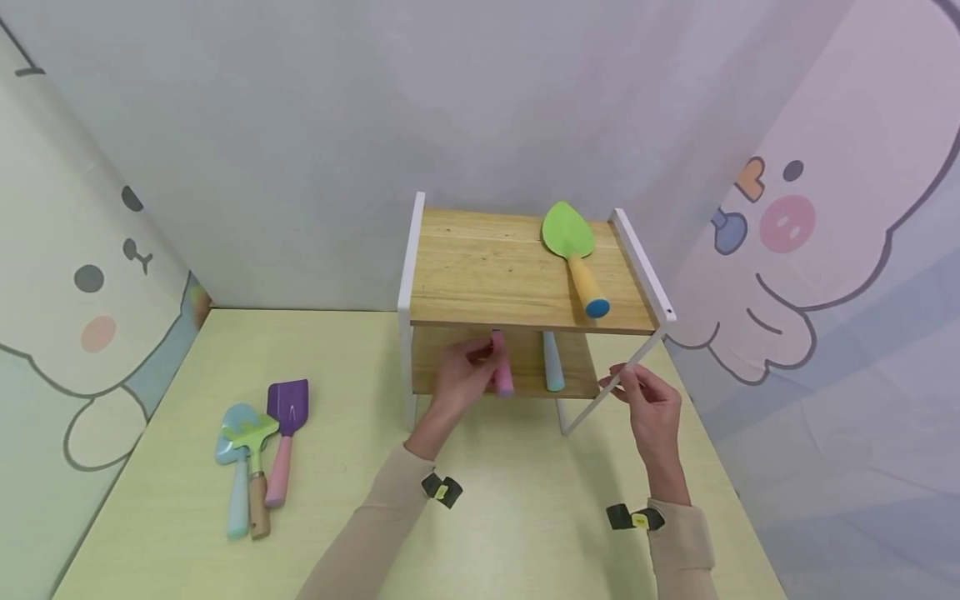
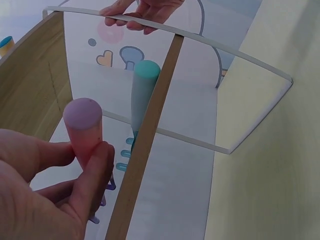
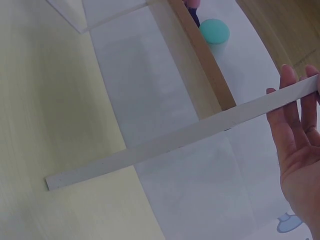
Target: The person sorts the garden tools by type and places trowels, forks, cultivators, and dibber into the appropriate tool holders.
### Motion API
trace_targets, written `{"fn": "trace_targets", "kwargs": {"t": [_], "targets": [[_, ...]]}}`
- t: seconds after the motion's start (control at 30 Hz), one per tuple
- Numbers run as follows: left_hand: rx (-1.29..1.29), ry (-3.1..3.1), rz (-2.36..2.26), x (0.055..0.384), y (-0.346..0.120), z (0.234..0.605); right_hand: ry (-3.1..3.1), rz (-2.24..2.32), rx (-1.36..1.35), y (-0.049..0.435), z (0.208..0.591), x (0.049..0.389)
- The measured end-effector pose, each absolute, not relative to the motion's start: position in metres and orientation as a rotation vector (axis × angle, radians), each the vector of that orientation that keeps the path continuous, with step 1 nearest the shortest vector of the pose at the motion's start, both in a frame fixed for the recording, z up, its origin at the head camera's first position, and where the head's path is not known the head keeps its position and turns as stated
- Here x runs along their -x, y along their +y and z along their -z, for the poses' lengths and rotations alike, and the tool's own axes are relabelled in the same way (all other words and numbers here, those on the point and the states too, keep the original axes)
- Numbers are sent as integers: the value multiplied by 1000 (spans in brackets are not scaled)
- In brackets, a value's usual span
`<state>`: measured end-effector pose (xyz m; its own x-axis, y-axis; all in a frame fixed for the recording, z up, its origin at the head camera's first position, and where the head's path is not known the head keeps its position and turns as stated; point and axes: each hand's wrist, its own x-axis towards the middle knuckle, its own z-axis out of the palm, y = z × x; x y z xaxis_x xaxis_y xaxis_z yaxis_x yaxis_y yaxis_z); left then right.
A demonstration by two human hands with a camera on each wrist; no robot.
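Note:
My left hand (image 1: 467, 375) pinches the pink handle of a toy garden rake (image 1: 502, 364) between thumb and fingers at the lower shelf of a small two-tier rack (image 1: 465, 283). In the left wrist view, purple prongs show beyond the fingers. To its right on the lower shelf lies a second toy rake (image 2: 144, 95) with a blue handle, teal end cap and teal prongs. My right hand (image 1: 651, 404) holds the rack's white slanted leg (image 3: 175, 135), with fingers behind the bar. A green trowel (image 1: 568, 229) with a yellow handle lies on the top shelf.
On the table's left side (image 1: 172, 517) lie a light blue shovel (image 1: 238, 492), a green rake (image 1: 257, 467) with a brown handle, and a purple spade (image 1: 288, 408) with a pink handle. A printed curtain (image 1: 300, 150) hangs close behind the rack.

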<state>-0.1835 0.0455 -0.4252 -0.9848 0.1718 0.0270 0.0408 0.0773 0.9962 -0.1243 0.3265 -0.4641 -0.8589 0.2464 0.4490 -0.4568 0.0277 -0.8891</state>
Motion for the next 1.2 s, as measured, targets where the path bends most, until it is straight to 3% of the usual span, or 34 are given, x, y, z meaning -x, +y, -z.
{"fn": "trace_targets", "kwargs": {"t": [1.2], "targets": [[-299, 2728, -1733, 194, 66, 432, -1824, -1876, -211, 326, 465, 125]]}}
